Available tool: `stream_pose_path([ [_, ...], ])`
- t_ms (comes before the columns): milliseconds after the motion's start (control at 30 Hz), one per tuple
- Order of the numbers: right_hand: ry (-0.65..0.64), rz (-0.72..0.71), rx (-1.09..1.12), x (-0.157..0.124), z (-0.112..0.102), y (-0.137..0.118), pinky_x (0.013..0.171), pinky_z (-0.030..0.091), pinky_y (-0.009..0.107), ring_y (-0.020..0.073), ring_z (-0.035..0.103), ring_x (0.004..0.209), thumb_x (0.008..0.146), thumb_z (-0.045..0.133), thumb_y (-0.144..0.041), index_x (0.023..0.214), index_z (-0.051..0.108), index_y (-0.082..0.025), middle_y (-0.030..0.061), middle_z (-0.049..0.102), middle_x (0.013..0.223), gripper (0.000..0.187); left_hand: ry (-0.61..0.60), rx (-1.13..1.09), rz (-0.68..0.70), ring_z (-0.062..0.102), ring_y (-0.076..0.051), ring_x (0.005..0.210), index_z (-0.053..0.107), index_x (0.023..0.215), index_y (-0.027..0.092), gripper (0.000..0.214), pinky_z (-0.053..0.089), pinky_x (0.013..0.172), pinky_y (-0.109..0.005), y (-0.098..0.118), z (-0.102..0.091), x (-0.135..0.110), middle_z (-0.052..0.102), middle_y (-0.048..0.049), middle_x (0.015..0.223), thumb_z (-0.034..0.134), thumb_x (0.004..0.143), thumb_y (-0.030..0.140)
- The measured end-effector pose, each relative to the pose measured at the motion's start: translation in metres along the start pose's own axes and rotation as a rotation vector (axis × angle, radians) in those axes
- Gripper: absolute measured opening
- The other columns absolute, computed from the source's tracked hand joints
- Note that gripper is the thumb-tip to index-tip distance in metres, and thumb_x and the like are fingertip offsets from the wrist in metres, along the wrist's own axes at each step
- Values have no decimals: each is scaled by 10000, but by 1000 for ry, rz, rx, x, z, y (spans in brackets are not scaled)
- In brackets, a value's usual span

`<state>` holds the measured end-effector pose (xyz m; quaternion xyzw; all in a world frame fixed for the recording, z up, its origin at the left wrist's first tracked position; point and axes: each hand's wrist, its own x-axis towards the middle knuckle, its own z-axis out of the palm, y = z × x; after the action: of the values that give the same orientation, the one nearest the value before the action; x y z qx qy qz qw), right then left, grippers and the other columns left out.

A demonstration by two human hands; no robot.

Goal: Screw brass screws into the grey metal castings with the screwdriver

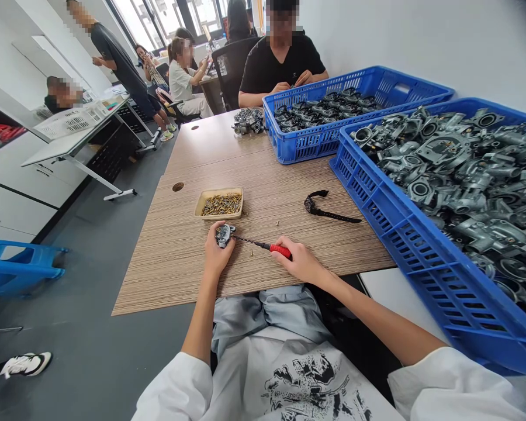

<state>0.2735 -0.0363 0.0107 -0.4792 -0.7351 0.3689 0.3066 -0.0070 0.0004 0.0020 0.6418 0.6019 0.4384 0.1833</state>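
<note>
My left hand (219,251) is closed around a small grey metal carburetor body (224,235), held just above the tabletop. In my right hand (301,261) is a screwdriver with a red handle (281,251), fingers wrapped round the grip. Its thin dark shaft points left, and the tip meets the right side of the carburetor body; the exact contact point is too small to make out. Two small brass-coloured screws lie loose nearby, one screw (251,252) below the shaft and another screw (277,223) above it. Behind my left hand stands a cream tray (197,210) full of small brass and silver screws.
A black wristwatch (315,204) lies right of the tray. Two blue crates, a near crate (377,222) and a far crate (289,146), hold many metal castings. More castings (249,121) sit beside the far crate. A person in black (284,67) works across the wooden table (166,257).
</note>
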Motion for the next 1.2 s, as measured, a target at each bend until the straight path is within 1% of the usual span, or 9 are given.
stream_pose_path([
  [167,-6,1,0,0,0,0,690,406,273,188,622,725,1026,539,-466,1042,598,-251,2,693,849,224,-2,-2,-4,649,-226,1057,566,1309,247,480,503,1003,-371,2,0,0,672,-61,1198,678,843,267],
  [333,-14,6,-12,0,-1,0,676,401,270,183,613,709,1032,532,-476,1044,599,-249,-4,678,824,237,-1,2,-10,652,-228,1062,566,1308,247,476,504,1005,-373,2,0,0,675,-61,1175,677,845,266],
  [633,-18,9,2,0,-2,0,688,414,274,186,626,731,1030,538,-473,1042,597,-251,1,699,858,230,-6,-4,-18,653,-224,1058,564,1310,249,479,505,1004,-370,3,-1,0,675,-58,1173,675,844,263],
  [1000,-12,3,3,0,-1,0,682,409,275,181,607,700,1029,535,-476,1046,602,-250,-3,684,834,236,3,10,-8,657,-228,1042,571,1303,252,479,508,992,-371,3,-1,0,678,-59,1154,685,838,272],
  [1200,-4,3,1,0,-1,0,684,410,277,185,613,709,1025,538,-475,1039,600,-251,-4,680,826,233,-1,9,-8,654,-222,1032,564,1318,254,491,508,989,-367,-1,0,-1,677,-56,1152,675,840,259],
])
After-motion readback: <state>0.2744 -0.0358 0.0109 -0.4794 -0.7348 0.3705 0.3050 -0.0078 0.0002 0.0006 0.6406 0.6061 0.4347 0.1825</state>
